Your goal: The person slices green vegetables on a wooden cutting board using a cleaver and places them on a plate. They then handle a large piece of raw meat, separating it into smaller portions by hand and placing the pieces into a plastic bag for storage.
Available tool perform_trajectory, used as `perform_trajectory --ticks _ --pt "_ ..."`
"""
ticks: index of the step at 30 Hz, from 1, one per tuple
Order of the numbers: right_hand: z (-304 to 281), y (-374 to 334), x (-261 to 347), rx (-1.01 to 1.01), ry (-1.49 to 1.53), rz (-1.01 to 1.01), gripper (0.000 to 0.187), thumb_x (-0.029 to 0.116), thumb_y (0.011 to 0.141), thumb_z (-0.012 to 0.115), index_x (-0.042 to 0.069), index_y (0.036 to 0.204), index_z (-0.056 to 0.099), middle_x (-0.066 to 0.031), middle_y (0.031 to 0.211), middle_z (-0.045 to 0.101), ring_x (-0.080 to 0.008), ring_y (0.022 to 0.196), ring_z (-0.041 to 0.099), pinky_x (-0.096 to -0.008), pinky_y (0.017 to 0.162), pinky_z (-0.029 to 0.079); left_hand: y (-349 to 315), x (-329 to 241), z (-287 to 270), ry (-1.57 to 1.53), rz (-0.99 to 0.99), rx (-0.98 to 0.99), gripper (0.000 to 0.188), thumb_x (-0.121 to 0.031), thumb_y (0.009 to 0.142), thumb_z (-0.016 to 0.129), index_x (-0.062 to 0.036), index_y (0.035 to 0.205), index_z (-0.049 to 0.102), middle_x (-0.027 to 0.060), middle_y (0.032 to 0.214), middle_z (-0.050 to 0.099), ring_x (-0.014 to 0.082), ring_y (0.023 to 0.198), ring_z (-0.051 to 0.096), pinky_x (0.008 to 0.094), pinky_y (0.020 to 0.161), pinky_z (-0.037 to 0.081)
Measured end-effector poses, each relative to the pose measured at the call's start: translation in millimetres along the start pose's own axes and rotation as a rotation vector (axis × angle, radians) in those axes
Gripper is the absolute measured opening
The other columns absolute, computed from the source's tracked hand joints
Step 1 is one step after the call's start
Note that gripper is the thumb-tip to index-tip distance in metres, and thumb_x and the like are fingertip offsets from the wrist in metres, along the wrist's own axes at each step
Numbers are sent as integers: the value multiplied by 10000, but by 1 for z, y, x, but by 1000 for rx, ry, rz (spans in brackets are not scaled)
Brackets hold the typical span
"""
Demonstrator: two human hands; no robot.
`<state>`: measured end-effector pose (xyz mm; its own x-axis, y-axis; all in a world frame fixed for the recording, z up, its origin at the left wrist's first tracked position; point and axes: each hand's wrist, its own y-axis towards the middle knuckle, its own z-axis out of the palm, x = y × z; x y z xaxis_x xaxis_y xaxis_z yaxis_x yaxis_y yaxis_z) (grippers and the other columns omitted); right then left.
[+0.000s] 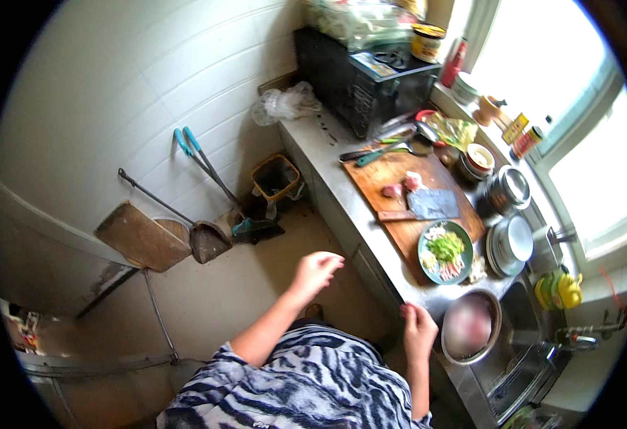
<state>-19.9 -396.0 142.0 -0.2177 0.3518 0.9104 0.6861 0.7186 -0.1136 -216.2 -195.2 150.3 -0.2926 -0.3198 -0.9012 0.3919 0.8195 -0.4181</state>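
Note:
My left hand (316, 270) hangs in the air over the floor, fingers loosely curled, holding nothing. My right hand (418, 326) rests against the front edge of the steel counter (342, 187), fingers bent, nothing visibly in it. Just right of that hand a metal bowl (471, 325) with something pinkish inside sits at the sink's edge. On the counter lies a wooden cutting board (399, 179) bearing a cleaver (428, 205), pieces of raw meat (403, 186) and a green plate (423, 250) of chopped vegetables.
A black oven (360, 79) stands at the counter's far end. Stacked metal plates (511, 245), a lidded pot (511, 189) and a sink (521, 357) sit on the right. A dustpan (207, 241), brooms (206, 168) and a yellow bin (275, 177) stand by the wall.

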Motion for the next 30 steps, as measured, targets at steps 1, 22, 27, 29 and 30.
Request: perform_trajectory --ticks 1,22,27,29,30 --pt "28 11 15 68 2 -43 178 118 944 601 -15 1024 689 -101 885 713 -157 810 675 -281 755 531 5 5 -34 -23 -4 -98 259 -272 957 583 -72 1094 674 53 982 710 68 692 589 185 536 462" --pt "477 361 223 118 -231 -330 413 357 838 694 86 1144 635 -79 1054 650 -243 917 655 -385 810 516 44 96 -357 -494 -223 -966 188 -149 930 631 -9 1054 655 83 944 672 116 647 605 257 602 526" --pt "562 434 229 12 -374 -205 653 466 739 750 47 1211 581 -190 1271 494 -388 1196 461 -475 967 432 129 39 -387 -481 -154 -884 196 -154 926 639 -6 1052 657 80 938 673 123 685 614 256 627 532" --pt "576 457 229 80 -483 -143 610 460 749 738 50 1180 604 -179 1279 496 -391 1200 456 -476 971 428 168 21 -388 -490 -157 -779 199 -158 925 642 -4 1050 659 82 942 673 127 713 621 256 642 537" --pt "583 466 228 115 -533 -115 589 457 754 732 52 1165 615 -173 1283 497 -392 1202 454 -477 974 426 186 12 -388 -494 -155 -730 201 -160 925 643 -3 1048 660 83 944 674 129 728 625 256 650 539"
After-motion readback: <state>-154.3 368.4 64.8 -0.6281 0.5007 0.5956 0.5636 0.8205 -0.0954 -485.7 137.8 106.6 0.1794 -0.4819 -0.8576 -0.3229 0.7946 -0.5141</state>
